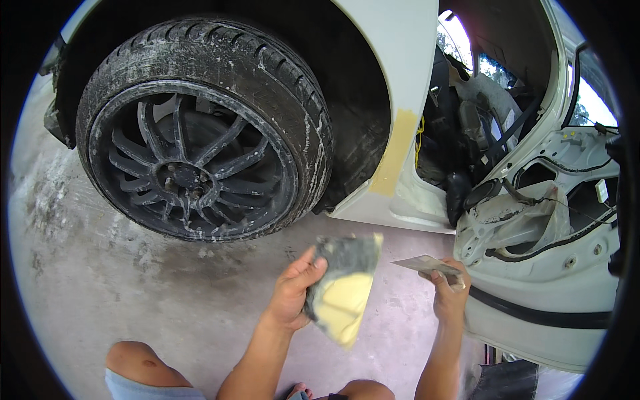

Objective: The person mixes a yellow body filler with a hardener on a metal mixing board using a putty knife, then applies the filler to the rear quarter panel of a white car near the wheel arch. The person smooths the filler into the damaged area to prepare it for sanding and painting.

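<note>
My left hand (294, 288) grips a dark, stained mixing board (352, 253) by its left edge, thumb on top. Pale yellow body filler (347, 300) is spread thickly over the board's lower part. Off to the right, my right hand (451, 293) pinches a thin, flat filler spreader (427, 263), its pointed corner turned left toward the board. The spreader and the board are apart. Above both hands, a tan filler patch (395, 153) covers part of the white car's body panel (415, 87), between the wheel arch and the door opening.
A black alloy wheel (183, 177) with a dusty, white-splashed tyre (293, 87) fills the upper left. An open car door (533, 267), its inner trim off, stands at the right. The grey floor (80, 267) is stained. My bent knee (143, 363) shows at the lower left.
</note>
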The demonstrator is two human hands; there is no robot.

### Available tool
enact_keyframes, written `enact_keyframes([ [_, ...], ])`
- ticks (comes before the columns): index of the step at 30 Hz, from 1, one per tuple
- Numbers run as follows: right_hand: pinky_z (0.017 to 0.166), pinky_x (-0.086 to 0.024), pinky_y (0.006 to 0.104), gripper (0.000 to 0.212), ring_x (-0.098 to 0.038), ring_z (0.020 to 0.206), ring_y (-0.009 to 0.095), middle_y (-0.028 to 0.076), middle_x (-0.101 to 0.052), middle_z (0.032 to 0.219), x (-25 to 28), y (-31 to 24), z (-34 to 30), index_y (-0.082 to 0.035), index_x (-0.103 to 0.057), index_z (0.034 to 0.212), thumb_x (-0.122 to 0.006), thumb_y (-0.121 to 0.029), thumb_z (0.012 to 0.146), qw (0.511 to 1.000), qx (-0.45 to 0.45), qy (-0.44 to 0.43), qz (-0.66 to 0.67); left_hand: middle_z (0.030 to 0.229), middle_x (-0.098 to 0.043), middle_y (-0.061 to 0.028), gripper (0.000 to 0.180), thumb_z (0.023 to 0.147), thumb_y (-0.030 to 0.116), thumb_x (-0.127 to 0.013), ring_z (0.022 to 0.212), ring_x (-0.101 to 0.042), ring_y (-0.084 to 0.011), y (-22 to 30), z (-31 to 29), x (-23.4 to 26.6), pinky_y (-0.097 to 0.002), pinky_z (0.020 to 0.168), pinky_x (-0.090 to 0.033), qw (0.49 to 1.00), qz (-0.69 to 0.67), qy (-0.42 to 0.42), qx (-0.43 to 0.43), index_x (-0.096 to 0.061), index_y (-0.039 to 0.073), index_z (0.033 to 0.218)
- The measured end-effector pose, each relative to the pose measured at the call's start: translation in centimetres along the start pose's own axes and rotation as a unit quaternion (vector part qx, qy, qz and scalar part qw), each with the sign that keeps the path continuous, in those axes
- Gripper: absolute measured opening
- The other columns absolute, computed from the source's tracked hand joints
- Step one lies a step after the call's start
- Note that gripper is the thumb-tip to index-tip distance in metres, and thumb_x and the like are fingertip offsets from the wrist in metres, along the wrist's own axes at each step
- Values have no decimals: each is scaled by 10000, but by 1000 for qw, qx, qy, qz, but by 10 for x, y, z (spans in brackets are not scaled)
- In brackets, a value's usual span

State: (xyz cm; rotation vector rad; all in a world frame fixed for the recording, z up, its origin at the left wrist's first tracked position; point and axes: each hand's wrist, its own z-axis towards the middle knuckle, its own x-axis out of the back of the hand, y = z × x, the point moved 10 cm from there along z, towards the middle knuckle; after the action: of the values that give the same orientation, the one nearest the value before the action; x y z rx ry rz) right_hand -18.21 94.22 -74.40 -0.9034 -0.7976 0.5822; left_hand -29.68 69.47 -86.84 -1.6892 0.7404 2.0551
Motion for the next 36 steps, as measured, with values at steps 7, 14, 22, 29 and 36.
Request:
enact_keyframes([
  [7,876,-491,340,224,-625,975,198,132,-661,1132,-42,-31,-48,-5,-552,1111,-650,4,910,990,54,-18,-131,1435,-519,-104,475,1106,238,-481,1289,-486,-155,59,-22,3,-303,1111,-366,907,256,172,-287,-372,1,1504],
  [14,954,-458,486,679,-594,1141,351,32,-614,1408,-123,-130,-55,-223,-647,1317,-710,52,699,767,334,-244,-491,1317,-600,-100,396,1104,214,-476,1208,-538,-153,90,-24,-28,-306,1065,-410,863,381,147,-298,-474,-7,1432],
  [22,926,-399,513,650,-527,1250,260,-110,-595,1401,-154,-95,-63,-385,-675,1270,-712,-59,709,746,316,-335,-481,1271,-624,-101,375,1102,213,-496,1136,-582,-146,107,-29,-56,-304,1008,-460,762,546,132,-323,-492,-10,1404],
  [29,1162,-341,393,586,-504,1367,346,160,-579,1395,-82,-7,20,-85,-606,1377,-530,86,822,993,-4,-86,-84,1346,-600,-85,423,1088,219,-537,1169,-587,-158,145,-54,11,-312,1032,-460,857,267,258,-358,-457,23,1454],
  [36,1071,-413,430,652,-546,1260,363,128,-602,1374,-111,-75,84,-122,-641,1370,-546,95,762,895,303,-34,-327,1368,-598,-80,491,1073,246,-556,1204,-596,-181,136,-67,54,-343,1026,-482,860,243,317,-320,-431,47,1505],
])
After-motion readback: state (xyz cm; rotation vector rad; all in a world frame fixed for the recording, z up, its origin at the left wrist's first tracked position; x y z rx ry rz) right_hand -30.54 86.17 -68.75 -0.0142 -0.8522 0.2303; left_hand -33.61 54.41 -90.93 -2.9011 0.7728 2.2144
